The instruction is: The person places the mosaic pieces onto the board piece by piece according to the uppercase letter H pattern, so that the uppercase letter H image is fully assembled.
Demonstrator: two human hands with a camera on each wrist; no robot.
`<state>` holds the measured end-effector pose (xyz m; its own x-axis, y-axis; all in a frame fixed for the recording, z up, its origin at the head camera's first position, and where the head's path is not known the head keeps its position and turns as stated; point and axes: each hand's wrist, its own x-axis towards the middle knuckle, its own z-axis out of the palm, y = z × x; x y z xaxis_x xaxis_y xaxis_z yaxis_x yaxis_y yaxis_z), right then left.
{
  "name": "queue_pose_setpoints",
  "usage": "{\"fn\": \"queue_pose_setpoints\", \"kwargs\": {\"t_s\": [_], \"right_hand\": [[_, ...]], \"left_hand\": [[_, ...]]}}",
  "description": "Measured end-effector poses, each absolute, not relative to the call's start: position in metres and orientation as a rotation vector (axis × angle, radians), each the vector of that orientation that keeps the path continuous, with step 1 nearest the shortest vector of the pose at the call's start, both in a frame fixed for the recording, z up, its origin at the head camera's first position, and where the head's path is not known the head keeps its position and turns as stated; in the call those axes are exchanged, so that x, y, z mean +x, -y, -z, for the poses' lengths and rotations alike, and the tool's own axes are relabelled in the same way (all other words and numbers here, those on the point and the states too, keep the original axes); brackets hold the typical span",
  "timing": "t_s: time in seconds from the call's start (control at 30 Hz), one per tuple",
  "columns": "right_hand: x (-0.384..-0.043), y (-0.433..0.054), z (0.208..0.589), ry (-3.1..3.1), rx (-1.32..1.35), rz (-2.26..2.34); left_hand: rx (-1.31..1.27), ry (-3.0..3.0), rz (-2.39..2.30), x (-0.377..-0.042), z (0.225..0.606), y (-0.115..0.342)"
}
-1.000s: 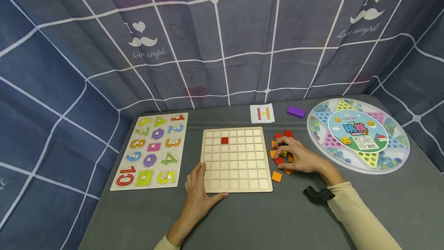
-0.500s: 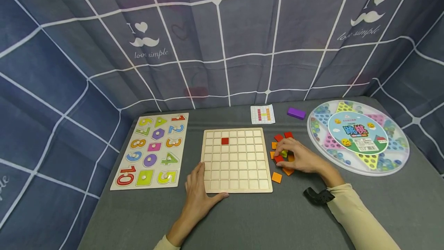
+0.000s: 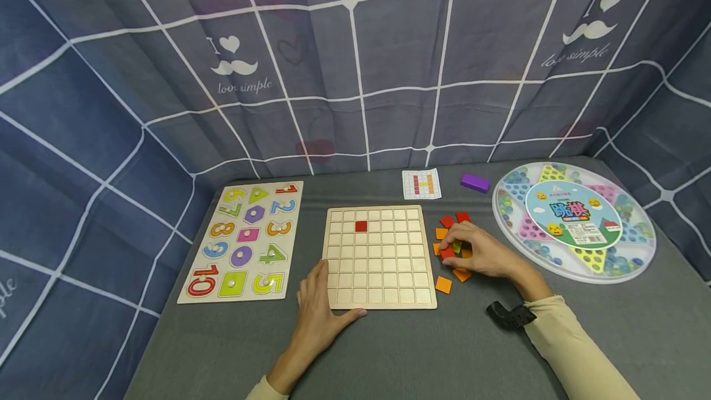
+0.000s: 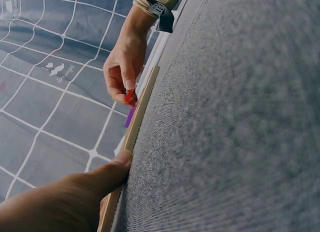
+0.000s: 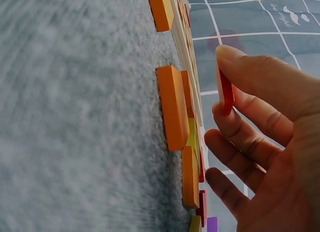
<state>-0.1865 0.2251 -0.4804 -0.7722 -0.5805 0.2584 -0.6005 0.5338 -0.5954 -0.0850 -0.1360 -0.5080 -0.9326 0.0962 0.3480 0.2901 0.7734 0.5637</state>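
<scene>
My right hand [image 3: 484, 253] pinches a red square tile [image 5: 226, 91] between thumb and fingertip, lifted above the loose tiles in the right wrist view. Beneath and around it lie orange tiles [image 3: 444, 285], more red ones [image 3: 463, 217] and a yellow-green one, partly hidden by the hand. My left hand [image 3: 319, 308] rests against the lower left corner of the wooden grid board [image 3: 380, 263], thumb on the front edge and fingers along the left side. One red tile [image 3: 361, 226] sits in a cell near the board's top left.
Behind the board lies a small pattern card [image 3: 421, 184], with a purple block [image 3: 474, 183] to its right. A number-and-shape puzzle board [image 3: 261, 276] is on the left, and a round Chinese checkers set [image 3: 505, 252] on the right. A grid-patterned curtain [image 3: 311, 116] surrounds the table.
My right hand has closed its thumb and finger on a red tile and raised it slightly from the pile. The left hand stays at the board's corner.
</scene>
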Motion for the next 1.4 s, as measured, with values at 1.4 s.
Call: {"fn": "queue_pose_setpoints", "kwargs": {"t_s": [1.4], "right_hand": [[-0.177,-0.185,0.478,2.591,0.996,-1.073]], "left_hand": [[-0.273,2.707,0.923,-0.087,0.506,0.136]]}}
